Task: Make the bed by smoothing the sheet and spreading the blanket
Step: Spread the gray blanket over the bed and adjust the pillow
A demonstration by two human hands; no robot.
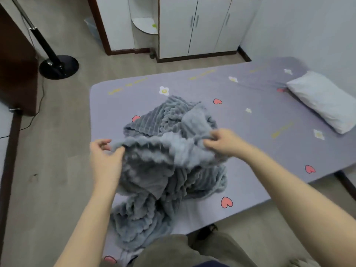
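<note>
A grey-blue ribbed plush blanket (169,170) lies bunched in a heap on the near left part of the bed. The bed carries a lilac sheet (250,116) printed with pink hearts and white flowers, lying flat around the heap. My left hand (105,157) pinches the blanket's raised edge at its left end. My right hand (223,141) grips the same edge further right. Between the two hands the edge is lifted a little above the pile.
A white pillow (323,101) lies at the bed's far right end. A black floor-fan base (58,67) with its pole and cable stands on the floor at left. White cabinets (196,27) stand beyond the bed. My knee (173,251) is at the near edge.
</note>
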